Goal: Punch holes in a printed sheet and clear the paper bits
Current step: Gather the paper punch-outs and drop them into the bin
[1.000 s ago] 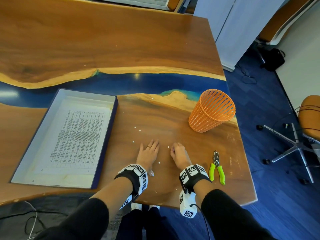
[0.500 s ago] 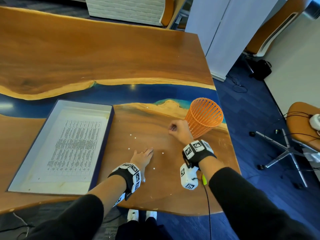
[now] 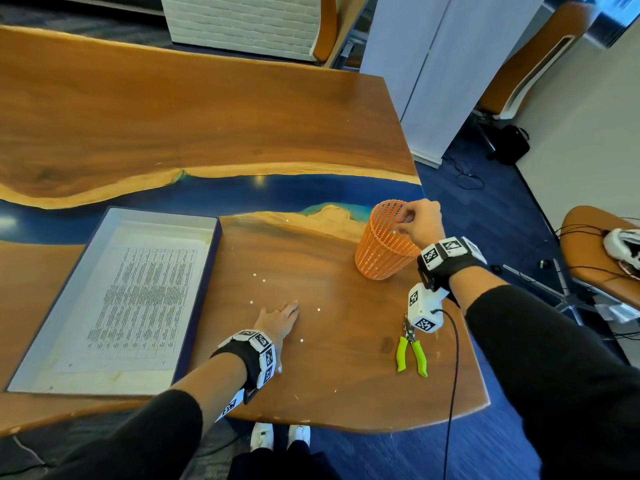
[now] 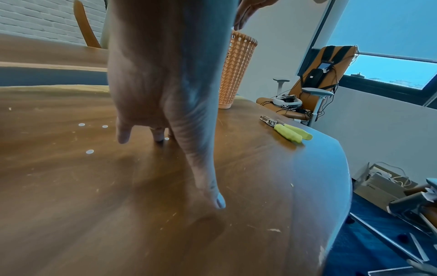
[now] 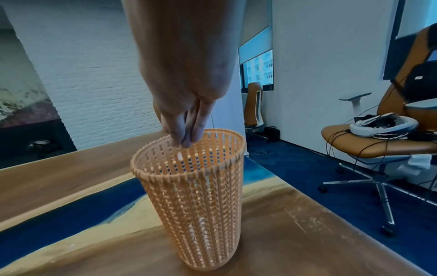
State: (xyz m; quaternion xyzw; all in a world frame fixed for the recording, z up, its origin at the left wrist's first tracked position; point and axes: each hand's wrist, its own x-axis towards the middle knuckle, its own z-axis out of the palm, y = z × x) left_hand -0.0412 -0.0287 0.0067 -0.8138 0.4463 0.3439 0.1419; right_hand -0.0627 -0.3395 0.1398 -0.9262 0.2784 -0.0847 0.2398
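My right hand (image 3: 407, 218) hangs over the mouth of the orange mesh basket (image 3: 381, 252), fingers bunched and pointing down (image 5: 183, 142). A white paper bit (image 5: 179, 156) shows just under the fingertips, inside the basket (image 5: 196, 186). My left hand (image 3: 280, 318) lies flat, palm down, on the wooden table (image 3: 329, 382) among several white paper bits (image 3: 318, 309); one bit (image 4: 167, 138) sits at a fingertip. The printed sheet (image 3: 145, 299) lies in a shallow box (image 3: 162, 216) at the left. The green-handled hole punch (image 3: 410, 351) lies untouched near the right edge.
The table's front and right edges are close to the punch (image 4: 286, 130) and the basket (image 4: 234, 71). Orange office chairs with cables and a headset (image 3: 623, 247) stand on the blue carpet to the right. A white cabinet (image 3: 433, 64) stands behind the table.
My right hand left the table beside the left hand, rose and travelled right to above the basket. The left hand stayed flat on the table. The head view has shifted.
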